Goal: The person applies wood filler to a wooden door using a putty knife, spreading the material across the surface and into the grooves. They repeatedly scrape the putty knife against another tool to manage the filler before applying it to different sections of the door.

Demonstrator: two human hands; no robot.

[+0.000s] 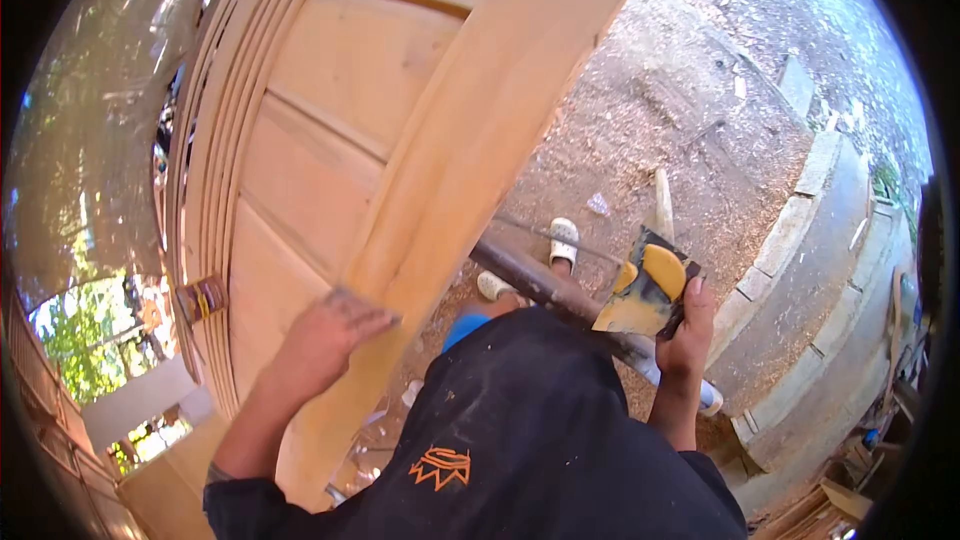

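Observation:
A large pale wooden panelled piece [440, 180] lies tilted on the left, with recessed panels and a wide flat edge board. My left hand [325, 340] is over its lower part, fingers bent and pressed together at the edge board. Dark smudges cover the fingers, and whatever they hold is too blurred to make out. In my right hand [688, 325] is a dark flat plate [645, 290] smeared with yellow paste, my thumb along its right side. The plate is above a metal pipe [540, 280], clear of the wooden piece.
A small labelled can [202, 297] is by the wooden strips on the left. My feet in pale clogs [564, 238] are on ground [640, 110] strewn with shavings. A stick [664, 202] lies ahead. Concrete block edging [785, 235] curves along the right, with wood scraps [845, 500] at lower right.

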